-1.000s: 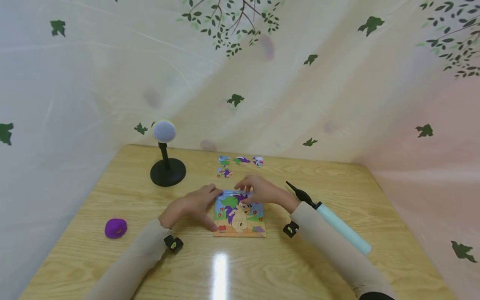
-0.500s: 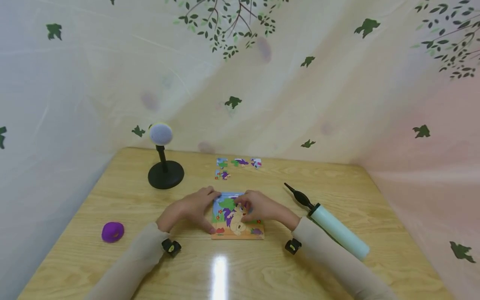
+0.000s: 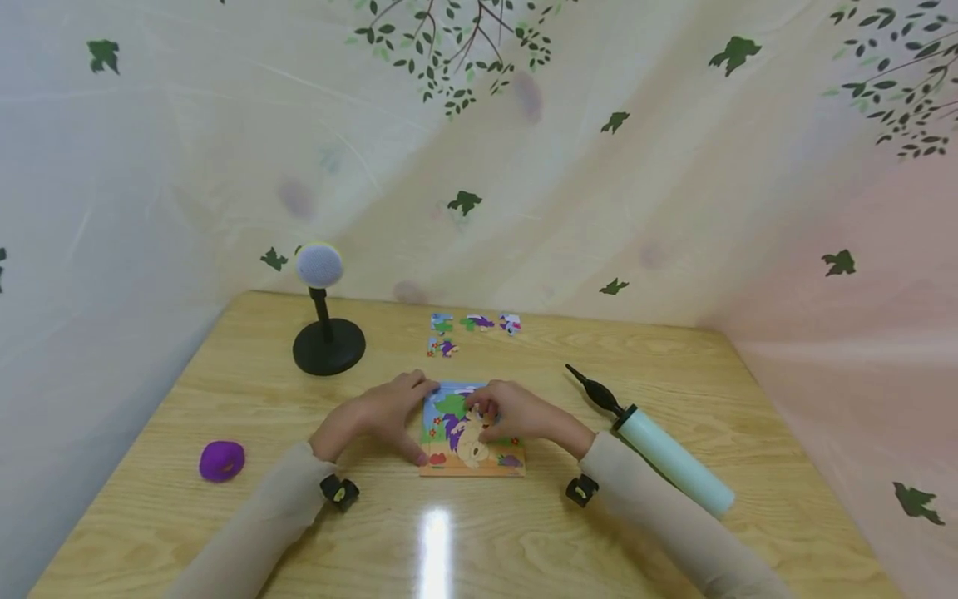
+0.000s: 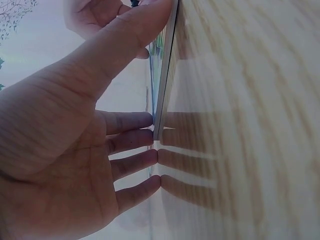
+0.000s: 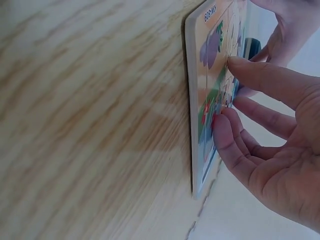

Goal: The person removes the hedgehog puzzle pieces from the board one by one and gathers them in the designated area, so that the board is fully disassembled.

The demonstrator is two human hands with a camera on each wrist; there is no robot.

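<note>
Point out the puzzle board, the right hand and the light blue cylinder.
Puzzle board [image 3: 471,471], head view: its lower border.
Right hand [image 3: 519,412], head view: back of the hand.
Light blue cylinder [image 3: 677,460], head view: middle of its side.

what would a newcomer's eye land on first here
Probably the colourful puzzle board at mid-table, where the left hand touches its left edge and the right hand touches its face. After that, the purple lump on the left and the black-tipped pale-blue tube on the right stand out.
</note>
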